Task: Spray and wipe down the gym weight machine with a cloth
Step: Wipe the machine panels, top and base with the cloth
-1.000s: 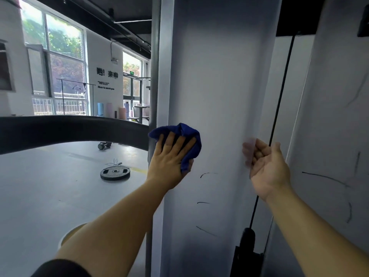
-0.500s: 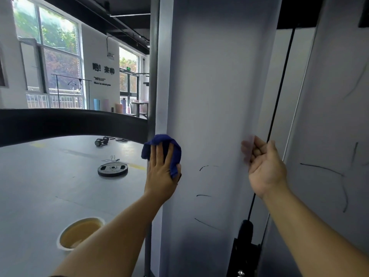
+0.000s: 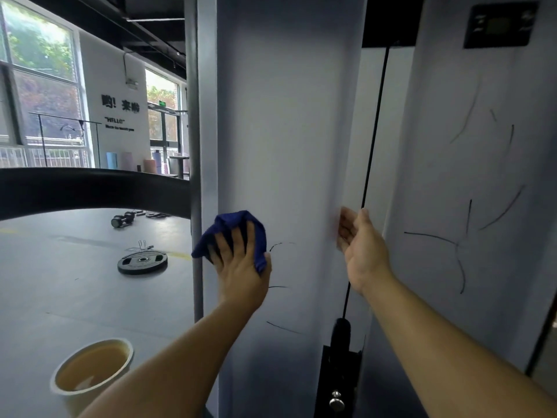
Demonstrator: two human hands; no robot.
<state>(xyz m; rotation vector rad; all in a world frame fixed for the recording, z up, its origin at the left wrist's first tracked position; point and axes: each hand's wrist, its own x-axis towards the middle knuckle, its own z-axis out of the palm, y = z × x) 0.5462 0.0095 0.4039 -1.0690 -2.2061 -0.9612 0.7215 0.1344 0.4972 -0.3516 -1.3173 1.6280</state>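
The weight machine's white upright panel (image 3: 286, 131) fills the middle of the head view, with thin black scuff marks low on it. My left hand (image 3: 241, 273) presses a blue cloth (image 3: 232, 224) flat against the panel's left part, fingers spread straight over the cloth. My right hand (image 3: 361, 248) is at the panel's right edge, fingers curled round that edge and thumb up. A black cable (image 3: 373, 131) runs down just behind this hand. No spray bottle is in view.
A second white panel (image 3: 467, 176) with black scuffs stands on the right. A steel pole (image 3: 194, 146) and a black curved bar (image 3: 90, 191) are on the left. On the floor are a cream bucket (image 3: 128, 357), a weight plate (image 3: 141, 262) and a dumbbell (image 3: 120, 220).
My left hand has slid the cloth leftward and slightly down across the panel toward its left edge. My right hand has stayed at the right edge.
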